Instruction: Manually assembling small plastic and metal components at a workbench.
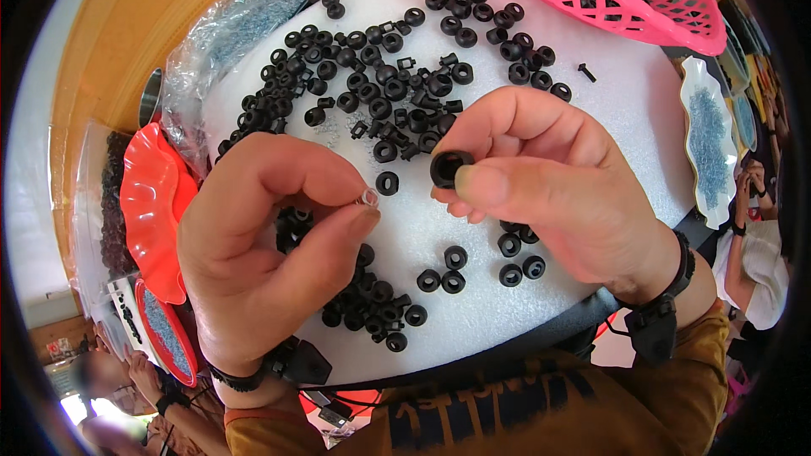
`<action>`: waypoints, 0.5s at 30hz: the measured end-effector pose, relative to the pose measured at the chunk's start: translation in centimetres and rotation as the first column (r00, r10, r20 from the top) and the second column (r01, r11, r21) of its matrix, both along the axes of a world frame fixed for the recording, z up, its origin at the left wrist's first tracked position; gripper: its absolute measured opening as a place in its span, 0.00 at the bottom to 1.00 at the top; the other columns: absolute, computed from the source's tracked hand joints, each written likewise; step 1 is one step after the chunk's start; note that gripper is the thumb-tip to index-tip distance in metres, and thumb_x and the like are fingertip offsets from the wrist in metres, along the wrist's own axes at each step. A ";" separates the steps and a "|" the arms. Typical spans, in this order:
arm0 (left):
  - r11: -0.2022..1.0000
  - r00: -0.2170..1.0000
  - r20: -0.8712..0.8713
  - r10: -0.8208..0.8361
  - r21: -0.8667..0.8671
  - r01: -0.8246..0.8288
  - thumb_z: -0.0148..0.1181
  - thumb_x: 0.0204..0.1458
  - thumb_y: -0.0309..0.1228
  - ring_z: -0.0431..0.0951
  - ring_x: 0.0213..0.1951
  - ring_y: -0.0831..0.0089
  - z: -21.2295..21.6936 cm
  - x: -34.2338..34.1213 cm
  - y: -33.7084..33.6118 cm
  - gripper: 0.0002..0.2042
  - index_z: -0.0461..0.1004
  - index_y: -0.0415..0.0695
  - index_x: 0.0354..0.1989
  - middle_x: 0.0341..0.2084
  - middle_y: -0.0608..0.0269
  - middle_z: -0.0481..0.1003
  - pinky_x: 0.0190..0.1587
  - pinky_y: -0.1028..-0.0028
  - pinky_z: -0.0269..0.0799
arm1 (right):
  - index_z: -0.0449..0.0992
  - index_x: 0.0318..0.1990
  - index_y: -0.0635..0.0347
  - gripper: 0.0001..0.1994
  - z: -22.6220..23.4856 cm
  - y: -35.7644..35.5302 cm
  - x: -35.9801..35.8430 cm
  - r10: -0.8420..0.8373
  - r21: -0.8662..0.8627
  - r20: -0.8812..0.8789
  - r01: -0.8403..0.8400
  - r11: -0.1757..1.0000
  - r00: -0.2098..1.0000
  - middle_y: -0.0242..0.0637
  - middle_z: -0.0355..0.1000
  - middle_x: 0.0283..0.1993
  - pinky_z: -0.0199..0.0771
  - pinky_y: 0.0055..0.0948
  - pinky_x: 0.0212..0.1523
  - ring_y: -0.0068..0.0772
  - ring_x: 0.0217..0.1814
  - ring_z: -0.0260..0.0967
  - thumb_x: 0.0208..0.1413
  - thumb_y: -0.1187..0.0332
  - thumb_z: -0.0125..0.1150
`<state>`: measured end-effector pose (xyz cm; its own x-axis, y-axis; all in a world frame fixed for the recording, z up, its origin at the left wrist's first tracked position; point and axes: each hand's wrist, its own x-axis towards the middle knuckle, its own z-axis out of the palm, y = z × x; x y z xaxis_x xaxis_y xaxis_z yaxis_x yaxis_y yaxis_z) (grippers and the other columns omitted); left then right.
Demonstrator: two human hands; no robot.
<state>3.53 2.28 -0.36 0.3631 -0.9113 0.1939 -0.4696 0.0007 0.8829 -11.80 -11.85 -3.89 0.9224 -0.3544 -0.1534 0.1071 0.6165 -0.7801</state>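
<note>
Between thumb and forefinger, my left hand (262, 236) pinches a tiny silvery coil spring (370, 197). My right hand (541, 177) grips a hollow black plastic cord-lock shell (448, 171), its round opening tilted up toward me. A small gap separates the spring from the shell. Below and between the hands, one black ring-shaped shell (387, 183) lies on the white foam sheet (498, 321). Many similar shells and small black inner pieces (389, 89) spread over the sheet beyond my hands. A nearer heap of them (363, 304) is partly hidden by my left hand.
A pink lattice basket (608, 21) stands far right, with black pieces inside. At the right edge, a white scalloped dish (708, 143) holds springs. Leftward are a clear bag of springs (245, 25), a red wavy dish (156, 211) and a red-rimmed tray (169, 329). Other people sit on both sides.
</note>
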 end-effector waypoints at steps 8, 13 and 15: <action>0.991 0.994 0.109 -0.010 -0.130 0.024 0.56 0.38 0.17 0.69 0.30 0.73 0.2 -0.9 -0.4 0.07 0.72 0.35 0.28 0.27 0.58 0.71 0.35 0.78 0.63 | 0.71 0.40 0.62 0.10 0.6 0.4 -0.1 0.094 0.016 0.000 -0.094 0.995 0.996 0.28 0.70 0.33 0.65 0.14 0.33 0.12 0.32 0.64 0.49 0.77 0.60; 0.996 0.968 0.252 -0.012 -0.086 0.034 0.56 0.38 0.17 0.69 0.31 0.73 0.6 -1.9 -0.5 0.08 0.74 0.36 0.30 0.27 0.59 0.71 0.35 0.78 0.63 | 0.71 0.40 0.63 0.10 0.2 0.6 -0.3 0.107 -0.048 0.034 -0.105 0.993 0.994 0.29 0.70 0.33 0.65 0.14 0.32 0.13 0.33 0.64 0.49 0.79 0.59; 0.999 0.911 0.412 -0.027 -0.030 0.043 0.56 0.38 0.17 0.69 0.31 0.72 0.8 -2.1 -0.5 0.10 0.75 0.36 0.32 0.28 0.59 0.71 0.34 0.78 0.64 | 0.71 0.40 0.63 0.10 0.3 0.5 -0.4 0.109 -0.038 0.042 -0.107 0.993 0.993 0.29 0.70 0.34 0.65 0.14 0.32 0.13 0.33 0.64 0.49 0.80 0.58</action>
<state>1.41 1.79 0.47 0.2117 -0.9113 0.3532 -0.7902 0.0531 0.6106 -12.17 -11.30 -3.61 0.9612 -0.2567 -0.1009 0.0760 0.5982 -0.7977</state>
